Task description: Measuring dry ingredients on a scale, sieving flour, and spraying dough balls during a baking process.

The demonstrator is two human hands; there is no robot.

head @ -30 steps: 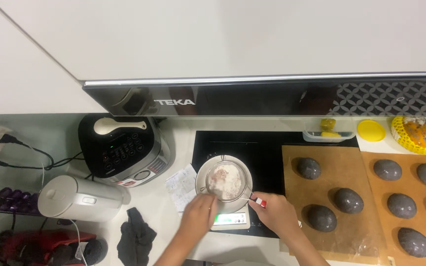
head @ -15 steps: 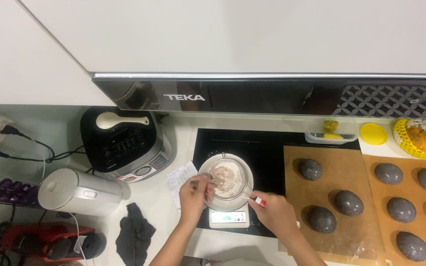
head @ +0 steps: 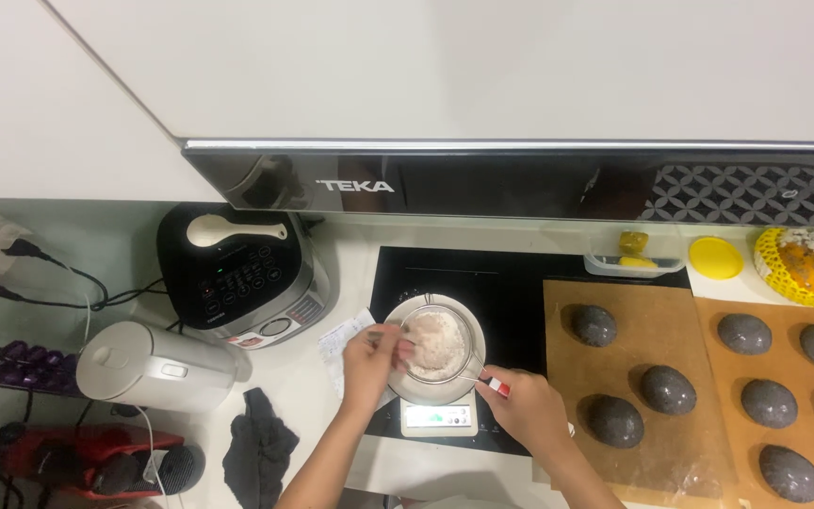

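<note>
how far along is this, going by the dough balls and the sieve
Done: dark dough balls sit shaped on brown paper. In hand: the right hand holds the handle of a sieve of pale powder over a bowl on the scale; the left hand works a spoon in it. Left: powder remains unsifted.
</note>
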